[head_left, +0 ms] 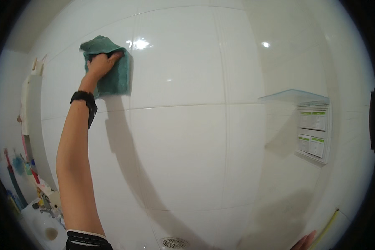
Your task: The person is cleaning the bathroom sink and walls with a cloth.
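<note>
My left hand (pixel 100 65) presses a green cloth (pixel 114 79) against the white tiled wall (pixel 178 140), high on the left. The fingers bunch the cloth's upper part, and its lower part hangs flat along the tiles. A black band (pixel 85 101) circles my left wrist. Only some fingers of my right hand (pixel 304 242) show at the bottom right edge, near a thin yellow strip (pixel 326 226); the rest of that hand is out of view.
On the right wall is a switch panel (pixel 312 132) with its clear cover (pixel 295 94) raised. A washbasin (pixel 39 223) with a tap (pixel 47 211) stands lower left, below a wall cabinet (pixel 34 106). A round vent or drain grate (pixel 174 243) shows at the bottom.
</note>
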`<act>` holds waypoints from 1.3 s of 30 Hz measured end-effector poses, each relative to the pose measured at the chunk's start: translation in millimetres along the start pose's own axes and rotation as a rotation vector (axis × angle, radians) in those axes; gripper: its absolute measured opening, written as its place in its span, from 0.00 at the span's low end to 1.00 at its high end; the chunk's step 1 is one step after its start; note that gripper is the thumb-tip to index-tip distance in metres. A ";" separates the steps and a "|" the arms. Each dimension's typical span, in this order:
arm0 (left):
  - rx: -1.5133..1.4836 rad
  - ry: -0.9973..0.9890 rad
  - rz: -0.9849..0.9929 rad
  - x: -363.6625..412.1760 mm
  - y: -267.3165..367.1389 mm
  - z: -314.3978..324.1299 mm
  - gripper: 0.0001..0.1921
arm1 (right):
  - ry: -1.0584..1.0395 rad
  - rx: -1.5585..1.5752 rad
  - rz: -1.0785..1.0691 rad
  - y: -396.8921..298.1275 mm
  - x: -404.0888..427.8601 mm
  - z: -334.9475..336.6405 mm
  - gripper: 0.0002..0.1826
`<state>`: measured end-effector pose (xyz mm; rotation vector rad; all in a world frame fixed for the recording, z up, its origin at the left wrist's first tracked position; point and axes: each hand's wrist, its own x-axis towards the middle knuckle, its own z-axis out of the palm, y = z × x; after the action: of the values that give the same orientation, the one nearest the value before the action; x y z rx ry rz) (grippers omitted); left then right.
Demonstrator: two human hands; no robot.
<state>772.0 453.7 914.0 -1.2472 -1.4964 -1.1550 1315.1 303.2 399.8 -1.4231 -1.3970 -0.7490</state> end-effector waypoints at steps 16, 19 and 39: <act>-0.146 -0.036 1.102 -233.1 215.0 76.5 0.35 | 0.129 0.100 -0.066 0.4 -3.4 7.9 0.43; -0.126 -0.411 1.104 -284.9 157.2 72.5 0.35 | 0.130 0.111 -0.082 3.4 -1.9 8.3 0.43; 0.107 0.359 0.431 26.6 200.6 53.3 0.43 | 0.112 0.126 -0.052 3.8 -6.0 10.1 0.43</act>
<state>964.0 526.5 954.4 -1.1442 -0.9523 -0.9348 1315.9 310.8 390.1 -1.2331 -1.3746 -0.7489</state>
